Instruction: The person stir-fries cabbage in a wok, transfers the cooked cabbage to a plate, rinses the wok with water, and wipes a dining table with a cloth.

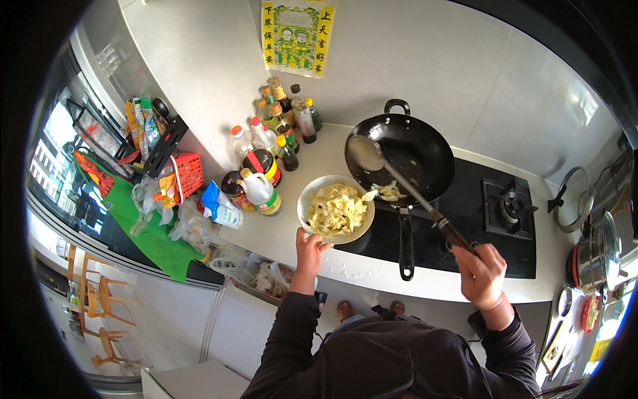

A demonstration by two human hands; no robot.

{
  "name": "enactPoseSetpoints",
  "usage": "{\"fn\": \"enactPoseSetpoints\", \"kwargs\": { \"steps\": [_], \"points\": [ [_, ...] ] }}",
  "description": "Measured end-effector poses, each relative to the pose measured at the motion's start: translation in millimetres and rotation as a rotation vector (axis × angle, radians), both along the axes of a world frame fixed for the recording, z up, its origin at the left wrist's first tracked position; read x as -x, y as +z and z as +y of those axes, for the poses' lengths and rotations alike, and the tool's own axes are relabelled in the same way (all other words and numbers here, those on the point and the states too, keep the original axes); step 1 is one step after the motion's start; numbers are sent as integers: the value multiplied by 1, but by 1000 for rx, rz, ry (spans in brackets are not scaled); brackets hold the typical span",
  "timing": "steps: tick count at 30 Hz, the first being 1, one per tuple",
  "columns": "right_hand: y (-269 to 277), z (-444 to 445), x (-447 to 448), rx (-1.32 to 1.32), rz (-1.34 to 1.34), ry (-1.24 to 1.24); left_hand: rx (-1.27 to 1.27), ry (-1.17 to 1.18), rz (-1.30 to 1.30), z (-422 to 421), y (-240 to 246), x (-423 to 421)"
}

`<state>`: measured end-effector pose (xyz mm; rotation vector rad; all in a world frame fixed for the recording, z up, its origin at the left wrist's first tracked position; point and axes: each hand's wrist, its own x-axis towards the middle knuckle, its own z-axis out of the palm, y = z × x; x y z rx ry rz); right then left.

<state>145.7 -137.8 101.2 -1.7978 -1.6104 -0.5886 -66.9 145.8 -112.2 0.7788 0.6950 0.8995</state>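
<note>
A white bowl (302, 203) heaped with pale yellow cooked cabbage (339, 207) stands at the left rim of a black wok (423, 149). My left hand (310, 252) grips the bowl's near edge between thumb and fingers. In my right hand (481, 274) is the brown handle of a metal ladle (366, 153), whose round head rests over the wok's left side. A few cabbage pieces (390, 192) lie low in the wok, and one hangs at the bowl's right rim. The wok's long black handle (406, 244) points towards me.
Sauce and oil bottles (286, 132) crowd the counter's back left corner, with a blue and white bag (222, 204) nearer. A second gas burner (511, 205) is on the black hob at right. Beyond it are a glass lid (573, 199) and a steel pot (593, 254).
</note>
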Motion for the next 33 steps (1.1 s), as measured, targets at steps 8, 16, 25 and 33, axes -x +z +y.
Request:
{"fn": "enactPoseSetpoints", "kwargs": {
  "steps": [8,16,25,33],
  "points": [
    [-8,2,-38,100,-44,-231,4,-36,6,-10,0,2],
    [-3,-12,-35,145,904,-269,19,-52,22,-17,-4,2],
    [5,-24,-5,-17,1042,-184,18,-48,1,-16,-1,0],
    [5,-14,8,8,259,10,3,-51,8,-15,3,0]
  ]
}}
